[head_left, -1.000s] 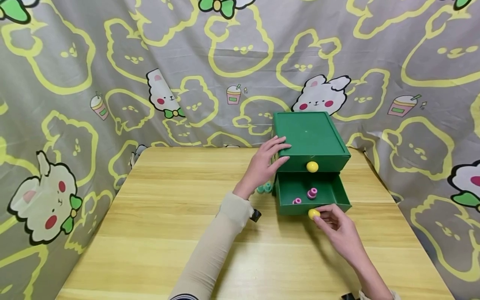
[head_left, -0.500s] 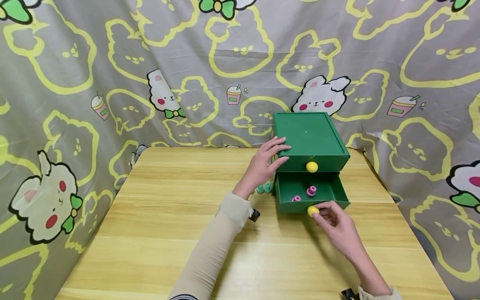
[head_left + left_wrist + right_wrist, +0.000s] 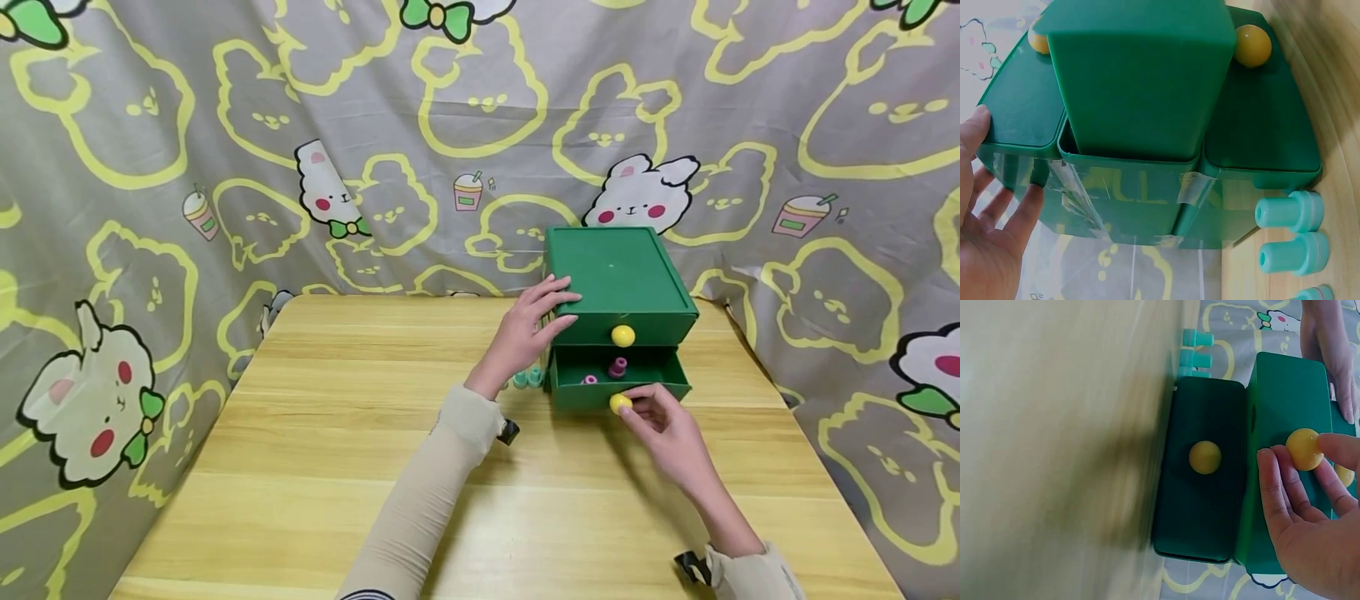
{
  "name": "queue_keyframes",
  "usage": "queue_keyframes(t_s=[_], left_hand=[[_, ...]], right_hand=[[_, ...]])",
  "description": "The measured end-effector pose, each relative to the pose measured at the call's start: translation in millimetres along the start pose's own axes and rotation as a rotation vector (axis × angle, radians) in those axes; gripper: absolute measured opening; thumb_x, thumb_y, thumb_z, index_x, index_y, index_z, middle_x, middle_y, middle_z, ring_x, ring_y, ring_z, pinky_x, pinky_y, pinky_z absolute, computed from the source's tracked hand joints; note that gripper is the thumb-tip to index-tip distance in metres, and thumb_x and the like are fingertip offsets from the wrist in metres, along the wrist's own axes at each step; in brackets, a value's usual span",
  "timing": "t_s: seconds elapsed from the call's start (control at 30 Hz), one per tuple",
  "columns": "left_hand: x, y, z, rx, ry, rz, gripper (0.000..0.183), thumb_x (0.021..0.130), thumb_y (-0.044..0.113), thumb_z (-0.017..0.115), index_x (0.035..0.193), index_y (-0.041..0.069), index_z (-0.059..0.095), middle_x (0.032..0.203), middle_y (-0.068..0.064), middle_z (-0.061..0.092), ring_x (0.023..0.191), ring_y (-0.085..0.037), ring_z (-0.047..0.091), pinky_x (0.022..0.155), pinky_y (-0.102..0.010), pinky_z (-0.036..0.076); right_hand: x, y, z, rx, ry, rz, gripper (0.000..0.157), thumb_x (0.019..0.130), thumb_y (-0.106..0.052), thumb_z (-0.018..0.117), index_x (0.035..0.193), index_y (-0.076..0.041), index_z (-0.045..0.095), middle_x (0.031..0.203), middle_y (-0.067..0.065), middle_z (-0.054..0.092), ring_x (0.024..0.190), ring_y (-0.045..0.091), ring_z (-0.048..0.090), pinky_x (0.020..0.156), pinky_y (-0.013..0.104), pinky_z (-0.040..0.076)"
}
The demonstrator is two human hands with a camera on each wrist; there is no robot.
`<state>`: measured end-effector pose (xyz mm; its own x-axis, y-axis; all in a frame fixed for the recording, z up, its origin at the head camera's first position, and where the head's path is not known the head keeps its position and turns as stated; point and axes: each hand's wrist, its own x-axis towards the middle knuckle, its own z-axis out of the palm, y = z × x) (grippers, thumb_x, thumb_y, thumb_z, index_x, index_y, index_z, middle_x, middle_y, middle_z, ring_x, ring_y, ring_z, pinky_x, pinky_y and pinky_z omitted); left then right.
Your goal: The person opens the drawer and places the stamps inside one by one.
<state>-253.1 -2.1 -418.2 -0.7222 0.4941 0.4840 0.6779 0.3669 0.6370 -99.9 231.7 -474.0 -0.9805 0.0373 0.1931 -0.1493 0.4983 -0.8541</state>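
Note:
A green drawer cabinet stands on the table, its middle drawer pulled partway out. Between thumb and fingers, my right hand pinches that drawer's yellow knob. Two pink peg-like pieces show inside, one pink piece farther back than the other. My left hand rests on the cabinet's upper left edge, its fingers spread over the top and side. The top drawer and bottom drawer are closed, each with a yellow knob.
Several teal peg-like pieces stand on the table just left of the cabinet, partly hidden by my left arm in the head view. The wooden table reaches back to a grey patterned curtain.
The middle drawer has slid inward, with my right hand following on its knob. Less of the drawer's inside shows now. My left hand has stayed on the cabinet.

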Motion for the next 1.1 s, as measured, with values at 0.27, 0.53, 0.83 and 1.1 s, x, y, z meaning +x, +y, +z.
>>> queue_keyframes(t_s=[0.27, 0.53, 0.83, 1.1], left_hand=[[-1.6, 0.6, -1.2, -0.003, -0.011, -0.01, 0.036, 0.107, 0.036, 0.059, 0.14, 0.025, 0.063, 0.164, 0.008, 0.042, 0.159, -0.013, 0.024, 0.127, -0.047, 0.029], [-1.9, -0.3, -0.8, -0.017, -0.014, -0.009, 0.036, 0.107, 0.037, 0.058, 0.14, 0.025, 0.063, 0.164, 0.009, 0.041, 0.159, -0.016, 0.025, 0.127, -0.048, 0.029], [-1.6, -0.1, -1.0, -0.028, -0.008, -0.006, 0.035, 0.107, 0.037, 0.058, 0.14, 0.025, 0.064, 0.164, 0.009, 0.041, 0.159, -0.015, 0.025, 0.127, -0.048, 0.029], [-1.4, -1.4, -0.5, -0.035, -0.012, -0.008, 0.035, 0.107, 0.036, 0.058, 0.14, 0.025, 0.064, 0.163, 0.009, 0.041, 0.158, -0.017, 0.026, 0.127, -0.049, 0.028]], right_hand=[[24, 8, 4.5, 0.001, 0.005, -0.041, 0.021, 0.102, -0.017, 0.068, 0.118, -0.004, 0.063, 0.102, 0.017, 0.074, 0.089, 0.01, 0.07, 0.079, 0.013, 0.055], [41, 10, 5.2, 0.016, 0.008, -0.049, 0.022, 0.102, -0.018, 0.068, 0.118, -0.003, 0.064, 0.103, 0.017, 0.073, 0.09, 0.012, 0.07, 0.079, 0.012, 0.054], [52, 9, 4.7, 0.02, 0.011, -0.051, 0.026, 0.102, -0.019, 0.068, 0.122, -0.003, 0.063, 0.105, 0.019, 0.074, 0.092, 0.013, 0.071, 0.079, 0.011, 0.053], [57, 8, 6.6, 0.047, 0.009, -0.051, 0.026, 0.102, -0.015, 0.067, 0.121, 0.002, 0.062, 0.104, 0.023, 0.073, 0.09, 0.016, 0.072, 0.078, 0.009, 0.052]])
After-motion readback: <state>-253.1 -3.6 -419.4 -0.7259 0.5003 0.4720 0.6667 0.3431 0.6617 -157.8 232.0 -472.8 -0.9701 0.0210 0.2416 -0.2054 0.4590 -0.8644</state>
